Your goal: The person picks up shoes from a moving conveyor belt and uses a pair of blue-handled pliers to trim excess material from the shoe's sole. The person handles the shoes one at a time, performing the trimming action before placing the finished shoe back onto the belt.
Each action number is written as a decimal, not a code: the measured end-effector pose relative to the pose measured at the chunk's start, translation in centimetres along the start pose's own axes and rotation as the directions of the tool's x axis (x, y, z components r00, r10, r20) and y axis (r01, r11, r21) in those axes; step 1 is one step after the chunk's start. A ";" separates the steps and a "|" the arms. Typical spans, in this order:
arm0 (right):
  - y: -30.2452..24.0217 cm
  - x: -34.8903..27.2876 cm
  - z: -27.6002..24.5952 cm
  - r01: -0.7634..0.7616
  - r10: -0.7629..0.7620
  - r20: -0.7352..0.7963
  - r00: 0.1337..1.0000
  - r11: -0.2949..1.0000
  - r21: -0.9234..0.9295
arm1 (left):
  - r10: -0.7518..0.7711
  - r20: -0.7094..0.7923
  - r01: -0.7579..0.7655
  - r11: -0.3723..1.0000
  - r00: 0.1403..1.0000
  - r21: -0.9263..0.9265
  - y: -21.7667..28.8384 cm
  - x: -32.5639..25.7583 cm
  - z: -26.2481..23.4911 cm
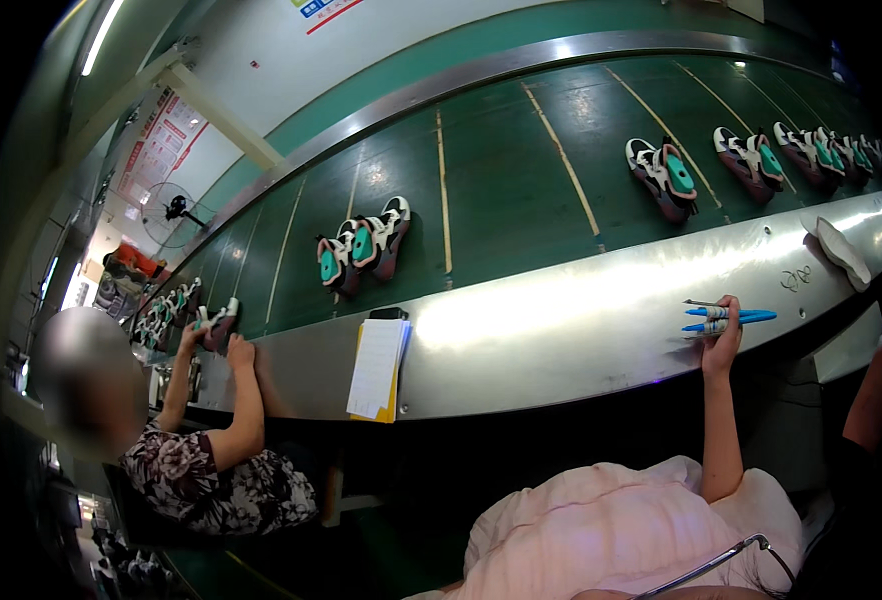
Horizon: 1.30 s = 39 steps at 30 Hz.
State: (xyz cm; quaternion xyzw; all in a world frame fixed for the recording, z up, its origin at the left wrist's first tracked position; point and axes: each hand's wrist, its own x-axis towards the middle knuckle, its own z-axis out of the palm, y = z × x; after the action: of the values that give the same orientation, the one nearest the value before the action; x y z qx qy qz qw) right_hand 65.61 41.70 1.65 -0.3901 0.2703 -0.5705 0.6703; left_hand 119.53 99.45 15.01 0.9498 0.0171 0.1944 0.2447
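My right hand [723,335] is raised over the metal edge of the conveyor line, its fingers closed around blue pens [758,316] with pale wrapped bands. A thin dark pointed tool [701,303] sticks out of the same grip. My left hand is out of view. The shoe nearest my right hand is a dark and white one with a teal piece inside [679,172], lying on the green belt [506,200]. Further left, a pair of similar shoes [363,245] stands on the belt.
A notepad with a yellow backing [379,370] lies on the metal ledge [521,350]. At the right end is a white insole-shaped piece [841,252]. A co-worker [211,460] at left handles a shoe [223,322]. Another arm [871,395] shows at the right edge. More shoes [826,155] stand far right.
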 end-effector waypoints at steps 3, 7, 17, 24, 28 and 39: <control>0.2 -0.1 0.1 0.004 -0.004 -0.004 1.000 1.000 -0.003 | -0.013 -0.006 0.013 1.000 1.000 0.008 -0.7 -0.7 -0.6; 0.0 -0.3 0.6 -0.015 0.016 0.016 1.000 1.000 -0.014 | -0.018 -0.006 0.019 0.999 1.000 0.027 -1.1 -1.0 -0.9; 0.6 -0.4 0.9 -0.022 0.023 0.031 0.999 0.999 -0.049 | -0.030 -0.033 0.031 0.999 0.999 0.036 -2.7 -1.6 -1.9; 0.7 -0.8 1.9 0.004 -0.005 -0.016 1.000 0.998 -0.063 | 0.093 -0.240 -0.107 0.993 0.966 -0.049 -3.4 -7.4 -2.4; 0.5 -0.9 2.2 0.027 -0.029 -0.086 0.996 0.999 -0.028 | 0.173 -0.031 -0.176 0.967 0.984 -0.183 -5.1 -21.8 2.7; 1.6 -1.3 2.9 -0.013 0.012 -0.035 0.999 0.999 -0.034 | -0.367 0.817 -0.287 0.923 -0.445 0.258 -12.9 -48.0 12.4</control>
State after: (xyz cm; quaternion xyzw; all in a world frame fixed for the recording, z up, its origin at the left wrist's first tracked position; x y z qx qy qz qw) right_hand 68.56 43.71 1.78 -0.3899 0.2940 -0.5683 0.6623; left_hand 80.65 98.97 -18.33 0.6770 -0.1232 -0.7245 -0.0403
